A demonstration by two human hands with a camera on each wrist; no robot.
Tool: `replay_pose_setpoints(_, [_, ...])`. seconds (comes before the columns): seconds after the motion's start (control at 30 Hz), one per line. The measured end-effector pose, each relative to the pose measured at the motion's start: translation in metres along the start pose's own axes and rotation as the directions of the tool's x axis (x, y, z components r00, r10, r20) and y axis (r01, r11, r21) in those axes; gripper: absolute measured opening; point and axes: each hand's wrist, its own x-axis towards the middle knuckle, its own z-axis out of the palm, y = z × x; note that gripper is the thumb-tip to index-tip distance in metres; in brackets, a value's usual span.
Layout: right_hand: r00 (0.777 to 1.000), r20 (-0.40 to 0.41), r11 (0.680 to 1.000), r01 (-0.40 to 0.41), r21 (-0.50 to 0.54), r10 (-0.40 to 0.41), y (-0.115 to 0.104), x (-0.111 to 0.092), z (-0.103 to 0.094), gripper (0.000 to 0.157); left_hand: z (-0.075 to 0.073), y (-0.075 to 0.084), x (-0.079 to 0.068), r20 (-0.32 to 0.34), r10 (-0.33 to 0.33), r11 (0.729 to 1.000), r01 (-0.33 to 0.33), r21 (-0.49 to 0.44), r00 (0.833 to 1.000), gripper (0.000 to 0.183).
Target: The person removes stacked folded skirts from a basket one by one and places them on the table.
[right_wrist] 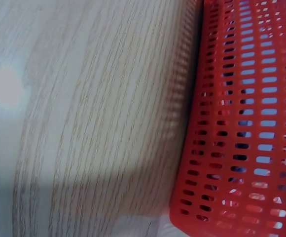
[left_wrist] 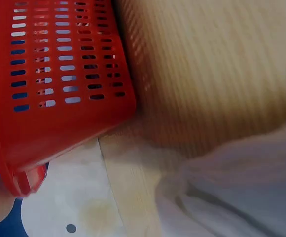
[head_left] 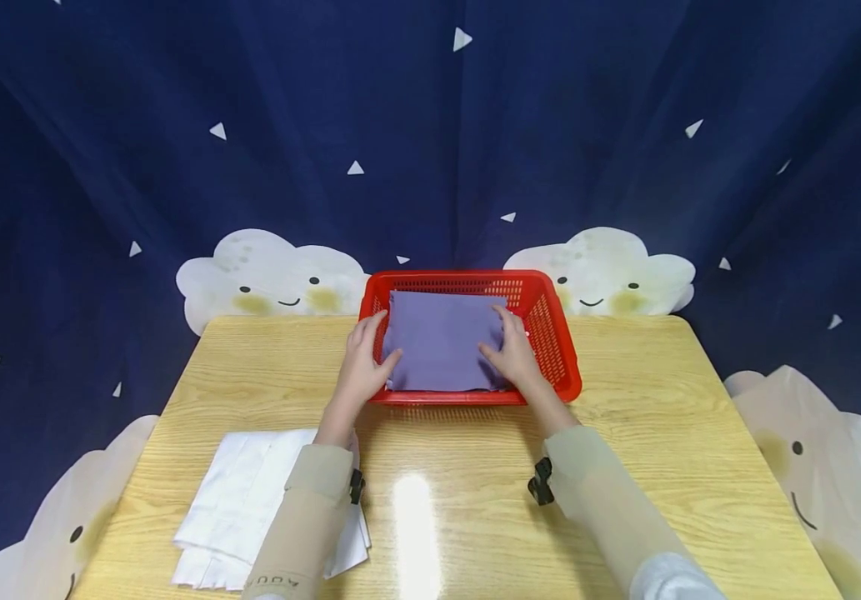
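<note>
The left hand (head_left: 361, 358) and right hand (head_left: 514, 354) are hovering or resting, loosely spread and apparently gripping nothing, at either side of the purple cloth (head_left: 441, 342) lying flat inside the red perforated basket (head_left: 445, 399), probably framing its edges to keep it square.

Navy curtain (head_left: 400, 92), scattered white triangles (head_left: 462, 39), smiling clouds (head_left: 272, 265) (yellow-cheeked, all), pale wood-grain table (head_left: 685, 467), bright glare (head_left: 416, 533) on top

Basket (left_wrist: 59, 128): looked glossy, smooth plastic | purple cloth (head_left: 438, 342): was matt, smooth | tabletop (head_left: 700, 467): was glossy, grained wood | white cloth (head_left: 242, 500): looked matt | curtain (head_left: 415, 100): was matt fabric
</note>
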Motion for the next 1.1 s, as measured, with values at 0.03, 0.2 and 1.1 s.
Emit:
replay_pose_setpoints(0.03, [1.000, 0.006, 1.000, -0.018, 0.005, 0.018, 0.002, 0.002, 0.001, 0.074, 0.002, 0.000, 0.003, 0.008, -0.005, 1.000, 0.005, 0.003, 1.000, 0.067])
replay_pose_setpoints(0.2, [0.995, 0.019, 0.994, -0.099, 0.048, 0.099, 0.012, 0.008, 0.003, 0.078, 0.010, -0.001, 0.018, 0.019, -0.012, 1.000, 0.012, -0.017, 1.000, 0.067])
replay_pose_setpoints(1.1, [0.952, 0.167, 0.965, -0.263, 0.013, 0.257, 0.023, 0.012, 0.006, 0.084, 0.050, -0.006, 0.042, 0.182, -0.340, 0.933, 0.356, -0.061, 0.923, 0.077])
